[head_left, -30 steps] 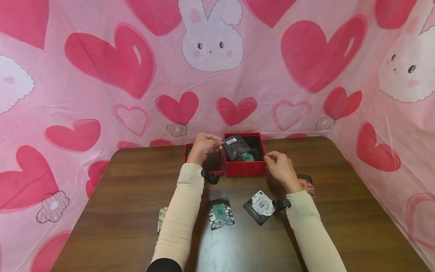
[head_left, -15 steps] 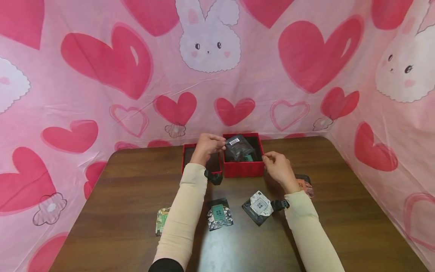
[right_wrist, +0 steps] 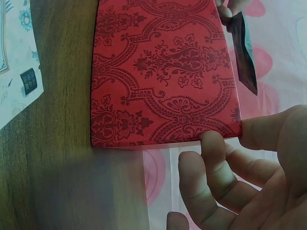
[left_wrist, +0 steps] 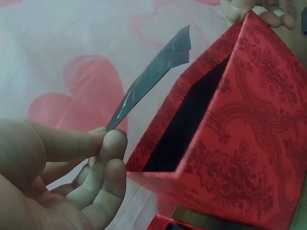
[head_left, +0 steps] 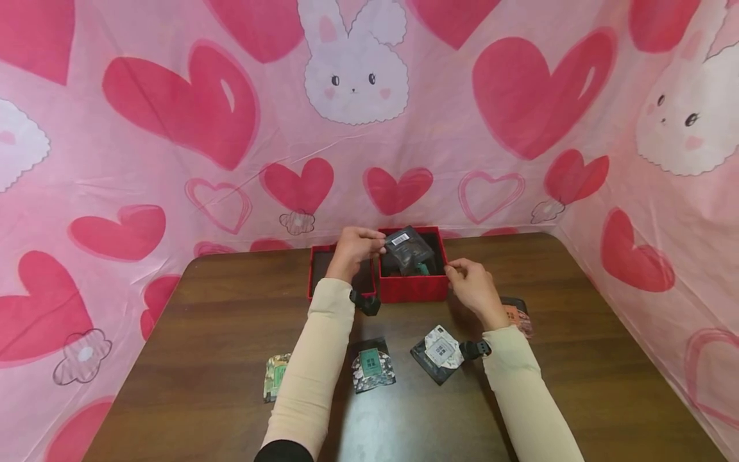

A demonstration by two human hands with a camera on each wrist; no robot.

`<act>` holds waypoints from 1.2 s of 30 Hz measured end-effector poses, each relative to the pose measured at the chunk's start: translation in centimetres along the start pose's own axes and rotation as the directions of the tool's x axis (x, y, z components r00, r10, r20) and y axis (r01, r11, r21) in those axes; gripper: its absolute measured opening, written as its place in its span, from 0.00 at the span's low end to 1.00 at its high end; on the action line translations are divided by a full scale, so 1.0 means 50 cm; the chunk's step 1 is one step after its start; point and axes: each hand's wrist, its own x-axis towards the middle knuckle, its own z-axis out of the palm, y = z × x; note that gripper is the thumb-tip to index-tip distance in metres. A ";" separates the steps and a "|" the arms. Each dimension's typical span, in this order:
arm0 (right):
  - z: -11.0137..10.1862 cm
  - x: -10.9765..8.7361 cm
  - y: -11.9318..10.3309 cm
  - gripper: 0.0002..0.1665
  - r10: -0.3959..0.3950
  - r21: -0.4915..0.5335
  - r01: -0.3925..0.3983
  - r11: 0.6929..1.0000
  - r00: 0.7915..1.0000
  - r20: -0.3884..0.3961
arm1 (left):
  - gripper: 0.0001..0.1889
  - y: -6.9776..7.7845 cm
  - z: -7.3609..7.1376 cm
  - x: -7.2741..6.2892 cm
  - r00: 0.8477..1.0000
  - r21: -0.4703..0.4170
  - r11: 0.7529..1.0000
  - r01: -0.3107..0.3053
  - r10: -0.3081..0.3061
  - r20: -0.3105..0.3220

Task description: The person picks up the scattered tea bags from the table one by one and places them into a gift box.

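Between thumb and fingers, my left hand pinches a flat dark sachet with a white barcode label. The sachet is tilted over the mouth of a red patterned box. In the left wrist view the sachet stands nearly edge-on, gripped at its lower corner above the box rim. My right hand holds the box's front right corner, and the right wrist view has thumb and fingertips pinching the red box wall. A bit of green shows beneath the sachet inside the box.
A shallow red lid or tray lies left of the box, partly behind the left hand. Nearer on the wooden table are a green sachet, a floral sachet and a white-labelled sachet. An orange-labelled sachet sits right.
My left hand has shifted slightly to the right with the sachet, which now covers more of the green item in the box. The right hand keeps its hold on the box corner.
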 end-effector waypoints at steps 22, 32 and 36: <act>-0.002 0.002 -0.003 0.21 -0.029 -0.007 0.029 1.000 1.000 -0.011 | 0.08 0.010 -0.086 -0.059 0.995 0.236 0.970 -0.059 0.039 0.090; 0.002 0.005 -0.001 0.21 -0.027 -0.009 0.027 1.000 1.000 -0.009 | 0.09 0.003 -0.130 -0.083 0.994 0.332 0.942 -0.046 0.010 0.109; 0.003 0.007 0.000 0.21 -0.034 -0.018 0.034 0.999 0.999 -0.020 | 0.08 -0.002 -0.149 -0.093 0.994 0.363 0.931 -0.042 0.003 0.106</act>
